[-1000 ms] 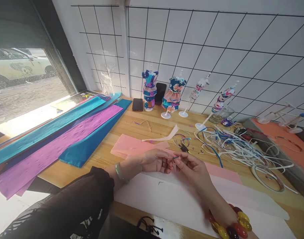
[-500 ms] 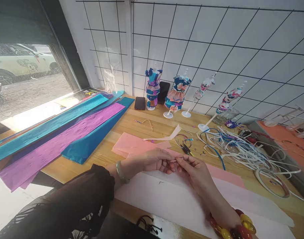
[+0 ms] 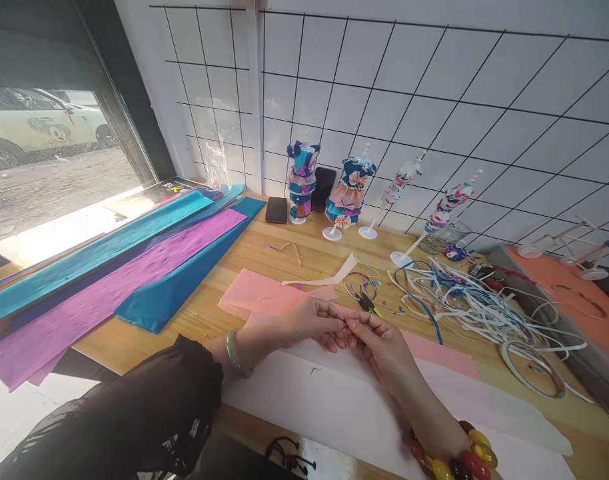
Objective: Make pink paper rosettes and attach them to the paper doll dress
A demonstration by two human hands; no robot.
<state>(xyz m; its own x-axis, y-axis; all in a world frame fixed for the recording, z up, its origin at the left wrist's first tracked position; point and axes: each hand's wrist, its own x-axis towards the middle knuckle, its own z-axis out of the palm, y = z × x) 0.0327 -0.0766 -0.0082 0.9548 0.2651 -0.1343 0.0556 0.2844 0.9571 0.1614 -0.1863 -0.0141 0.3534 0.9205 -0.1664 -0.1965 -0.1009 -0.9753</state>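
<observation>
Above the pink paper [image 3: 254, 291] and the long white sheet [image 3: 329, 393], my two hands meet fingertip to fingertip. My left hand [image 3: 317, 325], with a pale green bangle on its wrist, is closed in a pinch. My right hand [image 3: 379, 340], with a bracelet of large beads, pinches at the same spot. Whatever lies between the fingertips is too small to make out. Just beyond my fingers are black and yellow snips [image 3: 367, 303] beside a ring of thin wire [image 3: 357, 283]. A pale paper strip [image 3: 329, 277] lies behind my left hand.
Teal [image 3: 149, 225], purple [image 3: 134, 280] and blue paper lie at the left. Several small dress forms, one in a ruffled dress [image 3: 345, 197], stand along the gridded wall near a phone [image 3: 276, 210]. Tangled white and blue strips [image 3: 474, 307] cover the right side, beside an orange-topped box [image 3: 574, 287].
The view has shifted slightly, moving the table items a little to the left. A small pinkish piece seen at my fingertips before is now barely visible. My hands remain together.
</observation>
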